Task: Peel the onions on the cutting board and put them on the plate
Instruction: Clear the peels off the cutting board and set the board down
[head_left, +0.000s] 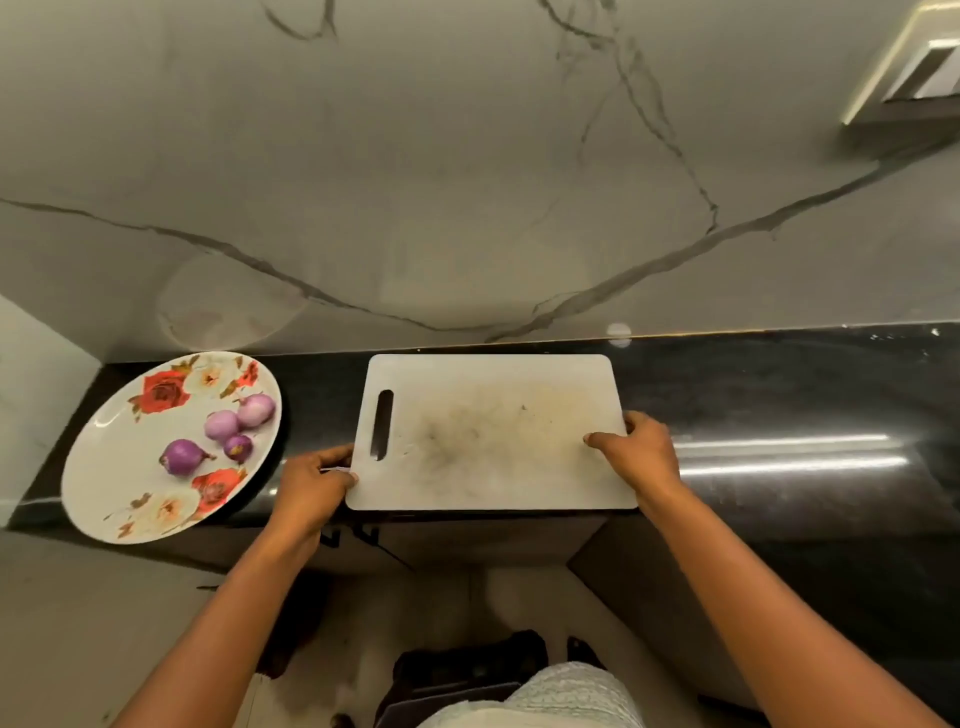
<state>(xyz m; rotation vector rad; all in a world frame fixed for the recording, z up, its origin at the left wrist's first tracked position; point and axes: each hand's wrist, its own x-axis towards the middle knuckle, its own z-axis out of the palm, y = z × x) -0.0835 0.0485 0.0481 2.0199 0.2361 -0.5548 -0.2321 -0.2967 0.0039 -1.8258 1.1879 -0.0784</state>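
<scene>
On the black countertop (779, 395), close to its front edge, lies a white cutting board (493, 431), its surface marked with dark smudges and fine scratches and its handle slot (381, 425) toward the left side. Both hands grasp this board. The left hand (317, 480) takes hold at the lower left corner, with the thumb pressed on the top face at the edge and the fingers curled at the board's side. The right hand (636, 457) clasps the right edge, thumb laid flat on the top surface and pointing inward, the other fingers wrapped round the rim. Left of the board, apart from it, sits a white plate (119, 457) printed with red and cream roses. Four peeled onions (222, 425) rest on the plate's right half: two pale pink ones touching each other, a small darker purple one just below them, and a larger purple one a little further left. Behind the counter rises a grey marble wall (467, 182) with dark veins.
</scene>
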